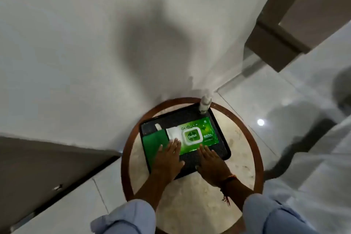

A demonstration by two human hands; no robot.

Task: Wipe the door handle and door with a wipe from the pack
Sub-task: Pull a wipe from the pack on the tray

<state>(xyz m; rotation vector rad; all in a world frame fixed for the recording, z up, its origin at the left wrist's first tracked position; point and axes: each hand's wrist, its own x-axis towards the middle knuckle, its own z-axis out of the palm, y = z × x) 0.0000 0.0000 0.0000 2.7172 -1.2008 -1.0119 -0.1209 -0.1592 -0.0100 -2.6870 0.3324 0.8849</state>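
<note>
A green pack of wipes (197,135) with a white lid lies on a black tray (222,150) on a round table. A white wipe (173,133) lies over the pack's left end. My left hand (168,159) lies flat, its fingertips touching the wipe and the pack's left part. My right hand (211,163) rests flat on the tray, fingertips at the pack's near edge. Neither hand grips anything. A brown door (38,173) shows at the lower left; its handle is not visible.
A green cloth (153,144) lies on the tray's left side under my left hand. A small white bottle (204,103) stands at the tray's far corner. The round table (190,195) has a wooden rim and stands against a white wall. Another brown door frame (281,43) is at the upper right.
</note>
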